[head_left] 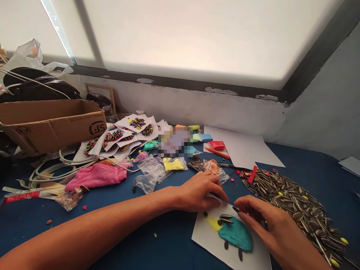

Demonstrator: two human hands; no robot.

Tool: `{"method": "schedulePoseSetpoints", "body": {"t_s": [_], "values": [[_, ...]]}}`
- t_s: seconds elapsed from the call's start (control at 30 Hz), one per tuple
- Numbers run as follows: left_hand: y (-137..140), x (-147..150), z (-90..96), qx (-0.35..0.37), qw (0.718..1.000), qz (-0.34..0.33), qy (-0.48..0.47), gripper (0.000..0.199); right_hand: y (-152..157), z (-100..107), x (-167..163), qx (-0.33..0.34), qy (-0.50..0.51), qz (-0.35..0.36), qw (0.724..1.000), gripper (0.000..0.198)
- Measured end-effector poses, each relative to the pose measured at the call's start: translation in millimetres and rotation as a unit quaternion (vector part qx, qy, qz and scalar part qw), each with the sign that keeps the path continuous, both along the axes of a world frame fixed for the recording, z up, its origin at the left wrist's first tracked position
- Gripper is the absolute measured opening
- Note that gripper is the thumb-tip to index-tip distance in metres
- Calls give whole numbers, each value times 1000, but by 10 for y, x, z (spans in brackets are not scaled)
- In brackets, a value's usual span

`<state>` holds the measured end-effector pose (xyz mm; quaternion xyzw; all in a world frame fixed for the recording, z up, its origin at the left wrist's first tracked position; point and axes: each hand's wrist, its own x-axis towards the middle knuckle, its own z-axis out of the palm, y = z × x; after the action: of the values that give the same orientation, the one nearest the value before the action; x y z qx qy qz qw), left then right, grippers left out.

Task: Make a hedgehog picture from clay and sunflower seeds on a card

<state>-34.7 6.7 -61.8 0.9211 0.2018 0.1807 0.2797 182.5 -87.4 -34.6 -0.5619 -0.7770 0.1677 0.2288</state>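
Observation:
A white sheet of paper (202,238) lies on the table and bears a clay hedgehog-like figure. Its body is a flattened teal clay piece (237,234), its pointed head is yellow clay (213,224), and small dark dots and feet are stuck on. Near the head, a few striped sunflower seeds stand in the teal clay. My left hand (198,191) holds down the paper's far edge, thumb on the sheet and fingers bent. Over the teal body, my right hand (261,217) pinches a dark sunflower seed (235,209) between thumb and forefinger.
A large pile of sunflower seeds (298,206) with colored bits spreads at right. Bagged clay such as a yellow packet (173,164), finished seed pictures (135,129) and white sheets (247,146) lie behind. At left are a pink cloth (95,176), white cable and a cardboard box (53,127).

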Motion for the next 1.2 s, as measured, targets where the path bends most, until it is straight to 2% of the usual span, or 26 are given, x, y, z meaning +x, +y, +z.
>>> {"method": "schedulePoseSetpoints", "body": {"t_s": [0.27,0.53,0.8,1.2], "values": [[-11,9,-17,-4,1000,-7,-12,20,-13,51,-84,-8,51,52,997,22],[13,1,-25,-23,999,-19,-29,17,23,-45,-23,-31,16,68,997,22],[13,-14,-18,-33,998,-23,-40,14,-1,-41,-96,-15,43,66,997,23],[16,-9,-6,-22,998,-43,-46,10,-19,-75,-100,37,-17,84,996,25]]}}
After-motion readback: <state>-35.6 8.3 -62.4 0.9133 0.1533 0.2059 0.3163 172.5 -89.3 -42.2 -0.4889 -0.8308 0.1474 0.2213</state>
